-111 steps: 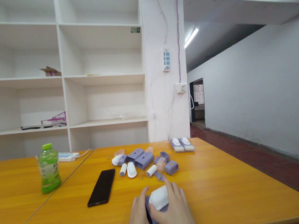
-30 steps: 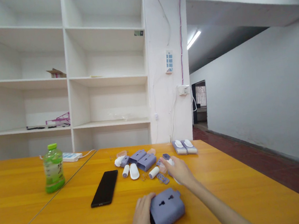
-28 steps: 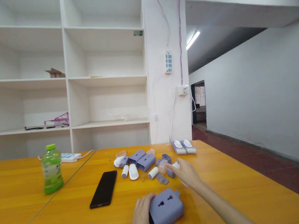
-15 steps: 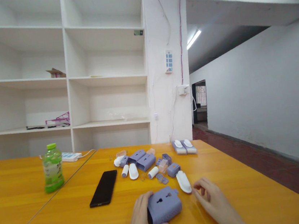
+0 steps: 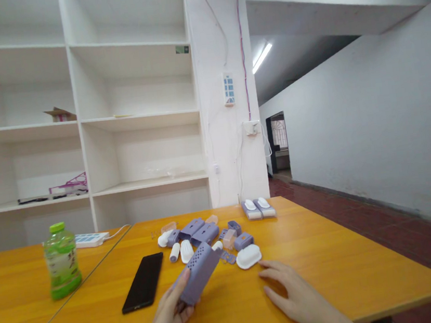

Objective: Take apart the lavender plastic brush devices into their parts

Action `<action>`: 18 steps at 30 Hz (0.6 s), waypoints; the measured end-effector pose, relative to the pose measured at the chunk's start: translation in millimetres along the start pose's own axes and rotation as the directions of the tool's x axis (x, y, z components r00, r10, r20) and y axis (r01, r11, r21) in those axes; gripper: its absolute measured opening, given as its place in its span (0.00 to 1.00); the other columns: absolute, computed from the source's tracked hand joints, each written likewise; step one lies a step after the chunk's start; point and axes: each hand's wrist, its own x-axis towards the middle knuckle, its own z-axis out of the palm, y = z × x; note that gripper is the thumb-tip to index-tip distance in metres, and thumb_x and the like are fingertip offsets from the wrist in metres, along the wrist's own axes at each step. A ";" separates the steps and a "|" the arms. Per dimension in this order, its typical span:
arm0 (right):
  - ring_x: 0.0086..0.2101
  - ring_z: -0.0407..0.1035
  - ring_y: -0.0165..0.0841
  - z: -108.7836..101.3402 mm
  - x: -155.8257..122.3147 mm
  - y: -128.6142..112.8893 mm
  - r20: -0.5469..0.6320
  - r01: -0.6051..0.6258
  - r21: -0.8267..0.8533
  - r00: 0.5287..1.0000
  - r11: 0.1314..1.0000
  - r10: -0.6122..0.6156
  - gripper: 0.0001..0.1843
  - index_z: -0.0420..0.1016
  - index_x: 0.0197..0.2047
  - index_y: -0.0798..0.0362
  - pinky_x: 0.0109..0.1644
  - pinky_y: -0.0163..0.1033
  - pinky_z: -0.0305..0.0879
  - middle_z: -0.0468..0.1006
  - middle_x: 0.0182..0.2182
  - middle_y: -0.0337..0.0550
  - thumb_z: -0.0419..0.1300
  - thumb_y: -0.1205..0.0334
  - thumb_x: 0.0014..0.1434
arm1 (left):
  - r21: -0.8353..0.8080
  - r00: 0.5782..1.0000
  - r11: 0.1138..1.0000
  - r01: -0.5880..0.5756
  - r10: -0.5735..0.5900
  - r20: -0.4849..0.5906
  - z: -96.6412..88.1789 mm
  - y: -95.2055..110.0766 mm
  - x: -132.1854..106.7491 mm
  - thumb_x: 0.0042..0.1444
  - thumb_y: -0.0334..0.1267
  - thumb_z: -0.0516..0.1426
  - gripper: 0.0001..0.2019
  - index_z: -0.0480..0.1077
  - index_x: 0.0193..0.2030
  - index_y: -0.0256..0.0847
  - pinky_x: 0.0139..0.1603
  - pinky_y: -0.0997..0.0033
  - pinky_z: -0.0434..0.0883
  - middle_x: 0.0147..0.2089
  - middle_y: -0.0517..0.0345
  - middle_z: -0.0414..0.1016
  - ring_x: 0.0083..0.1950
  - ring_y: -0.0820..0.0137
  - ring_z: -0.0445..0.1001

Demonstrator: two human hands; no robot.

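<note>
Head view: left hand (image 5: pixel 170 314) grips one perforated purple housing (image 5: pixel 198 272), tilted, at 6 o'clock above the table (image 5: pixel 331 273). Right hand (image 5: pixel 294 293) rests open, one white cap (image 5: pixel 248 256) at its 11 o'clock.

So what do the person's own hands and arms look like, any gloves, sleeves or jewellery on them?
Both are bare. The left hand and right hand wear no gloves, and no rings show on the fingers. The forearms are uncovered down to the picture's lower edge: no sleeve, watch or bracelet is in view.
</note>
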 end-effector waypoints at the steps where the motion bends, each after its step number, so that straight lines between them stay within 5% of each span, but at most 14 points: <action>1: 0.62 0.68 0.45 0.3 0.1 0.2 -0.003 -0.005 0.011 1.000 1.000 0.005 0.18 0.80 0.55 0.49 0.68 0.55 0.61 0.74 0.62 0.52 0.57 0.55 0.66 | -0.120 0.999 0.992 0.047 -0.044 0.031 -4.9 2.8 -0.5 0.51 0.53 0.67 0.29 0.74 0.54 0.34 0.36 0.72 0.72 0.41 0.49 0.82 0.37 0.65 0.80; 6: 0.61 0.68 0.46 3.1 0.5 4.2 -0.004 -0.015 0.042 1.000 0.999 0.015 0.19 0.80 0.55 0.49 0.68 0.56 0.61 0.75 0.61 0.52 0.58 0.55 0.65 | -0.363 0.949 0.925 0.109 0.012 0.315 -18.1 5.3 -12.7 0.53 0.55 0.66 0.26 0.77 0.52 0.37 0.47 0.58 0.74 0.47 0.43 0.82 0.49 0.54 0.80; 11: 0.61 0.69 0.45 2.1 -0.4 4.1 0.002 -0.021 0.040 1.000 0.999 0.020 0.19 0.80 0.55 0.49 0.68 0.56 0.61 0.76 0.61 0.52 0.57 0.55 0.65 | -0.357 0.912 0.934 0.017 0.132 0.389 -12.0 7.1 -27.4 0.39 0.56 0.71 0.32 0.79 0.50 0.41 0.59 0.48 0.68 0.54 0.43 0.81 0.59 0.43 0.74; 18: 0.60 0.69 0.45 1.7 -0.3 2.9 -0.012 -0.021 0.028 1.000 0.999 0.021 0.19 0.80 0.55 0.49 0.67 0.54 0.63 0.76 0.60 0.52 0.58 0.54 0.65 | -0.304 0.888 0.953 -0.014 0.152 0.434 3.0 14.7 -32.8 0.29 0.52 0.75 0.33 0.77 0.44 0.42 0.58 0.49 0.69 0.51 0.43 0.80 0.54 0.45 0.78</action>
